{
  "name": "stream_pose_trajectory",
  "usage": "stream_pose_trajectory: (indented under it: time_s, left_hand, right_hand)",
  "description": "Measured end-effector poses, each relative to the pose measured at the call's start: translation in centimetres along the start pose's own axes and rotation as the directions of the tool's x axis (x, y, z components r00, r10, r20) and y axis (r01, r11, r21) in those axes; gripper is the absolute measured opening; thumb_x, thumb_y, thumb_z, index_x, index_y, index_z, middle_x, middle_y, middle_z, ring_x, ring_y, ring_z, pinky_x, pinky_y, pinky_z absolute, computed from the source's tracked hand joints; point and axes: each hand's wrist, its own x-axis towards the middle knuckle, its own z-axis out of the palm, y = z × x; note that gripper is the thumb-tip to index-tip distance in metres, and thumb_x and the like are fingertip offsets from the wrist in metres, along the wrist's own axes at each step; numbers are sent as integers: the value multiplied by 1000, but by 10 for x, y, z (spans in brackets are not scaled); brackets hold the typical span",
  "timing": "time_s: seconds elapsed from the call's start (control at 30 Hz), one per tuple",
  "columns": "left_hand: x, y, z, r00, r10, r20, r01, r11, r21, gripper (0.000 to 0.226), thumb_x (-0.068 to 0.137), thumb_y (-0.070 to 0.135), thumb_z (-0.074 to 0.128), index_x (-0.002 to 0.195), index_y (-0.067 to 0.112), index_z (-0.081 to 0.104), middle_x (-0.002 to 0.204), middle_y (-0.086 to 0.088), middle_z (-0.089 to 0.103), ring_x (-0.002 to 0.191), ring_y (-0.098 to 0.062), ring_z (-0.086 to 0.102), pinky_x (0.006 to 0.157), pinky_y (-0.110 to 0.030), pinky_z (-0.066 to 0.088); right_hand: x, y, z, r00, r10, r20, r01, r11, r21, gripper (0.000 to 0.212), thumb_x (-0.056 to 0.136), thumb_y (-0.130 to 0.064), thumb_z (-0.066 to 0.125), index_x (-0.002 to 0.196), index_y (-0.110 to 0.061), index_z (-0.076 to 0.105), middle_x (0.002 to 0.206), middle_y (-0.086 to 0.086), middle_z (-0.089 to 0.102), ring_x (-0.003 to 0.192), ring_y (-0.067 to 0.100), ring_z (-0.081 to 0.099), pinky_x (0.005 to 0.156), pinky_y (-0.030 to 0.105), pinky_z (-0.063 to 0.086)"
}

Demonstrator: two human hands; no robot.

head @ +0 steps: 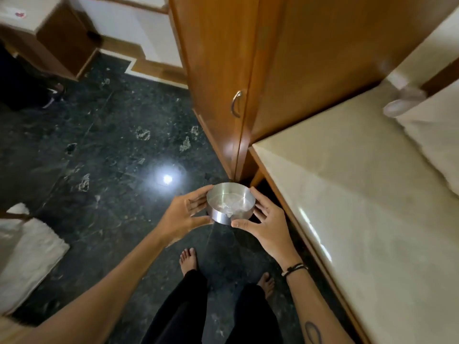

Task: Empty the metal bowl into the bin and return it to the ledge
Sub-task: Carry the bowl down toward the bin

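While you stand barefoot on the dark floor, your left hand [185,211] cups the left wall of the metal bowl [230,203], fingers curled against its side and the thumb reaching along the far rim. Your right hand [264,225] closes on the other side, its thumb pressed to the near lower edge and the fingers spread around the right wall, so the bowl is pinched between both palms and held in the air in front of you, upright or nearly so. Inside it lies some pale, crumpled stuff (too blurred to name) resting on the bottom. A black and white band [294,268] circles your right wrist, and a dark looped tattoo [313,331] marks the forearm below it.

Under the bowl, your two bare feet [188,259] and dark trousers [188,311] show against the green-black marble floor [104,150], which carries a bright spot of reflected light [167,179] just left of the bowl and several pale flecks. Just beyond the bowl rises a wooden wardrobe [216,70] with a curved metal handle [236,103]. To your right runs a cream stone ledge [347,194] on a wooden frame, its near corner close beside the bowl. A white towel [27,249] lies at the left edge, well apart from your hands.
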Motion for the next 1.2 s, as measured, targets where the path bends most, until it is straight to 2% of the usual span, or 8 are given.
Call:
stream_pose_trajectory:
  time_s: [0.1,0.27,0.5,0.7,0.8,0.93,1.03,1.2]
  left_hand:
    - [18,-62,-18,998,-46,-32,46,999,6,85,76,-17,88,152,6,58,143,-1,72,131,-14,70,113,-41,56]
    - [67,-160,-24,993,-114,6,114,993,12,82,74,-24,85,142,16,61,115,35,78,116,4,74,96,-15,61]
    - [132,-255,-7,977,-174,123,188,975,-115,94,72,-23,87,155,3,52,143,1,66,120,8,70,101,-11,55]
    - [178,-294,14,968,-198,153,217,969,-121,94,75,-17,88,158,0,47,147,0,58,107,17,71,94,-6,56]
    - [198,-306,25,970,-197,145,212,973,-94,88,79,-15,86,157,1,48,144,0,59,101,17,71,92,-5,56]
    - [218,-318,35,976,-193,101,200,978,-62,70,87,-11,80,152,2,57,140,-8,70,108,2,77,97,-22,63]
    - [230,-322,43,987,-157,27,157,988,0,47,96,-4,75,142,-1,66,126,-4,75,96,6,78,94,-23,64]
    - [256,-340,57,964,-236,-118,239,971,11,35,102,37,72,119,9,82,111,-13,85,106,-34,79,101,-59,61]
  right_hand:
    - [29,49,40,998,62,8,-62,998,20,95,68,-5,101,144,-38,55,143,-27,59,136,-6,54,117,21,47]
    - [88,138,81,988,152,17,-152,988,21,109,67,-8,102,162,-16,49,163,-4,53,155,18,46,129,42,41]
    - [156,241,79,976,217,19,-217,976,-27,107,71,-8,100,163,-14,47,166,1,51,157,25,44,129,47,41]
    - [198,288,67,956,293,-10,-293,956,5,98,75,-4,97,161,-10,50,161,9,58,148,21,55,124,44,47]
    - [217,306,60,941,337,-36,-336,941,32,87,79,-6,95,156,-6,54,148,10,68,133,17,69,108,35,60]
    - [238,321,58,888,453,-78,-438,885,160,59,87,-24,91,139,-3,69,125,13,79,114,17,77,102,35,64]
    - [252,320,62,846,528,-77,-502,836,222,41,93,-42,83,116,-8,76,125,18,77,116,26,76,90,33,68]
    - [272,318,63,764,639,-86,-616,763,197,55,94,-65,72,116,-15,69,126,17,72,103,34,78,65,31,69]
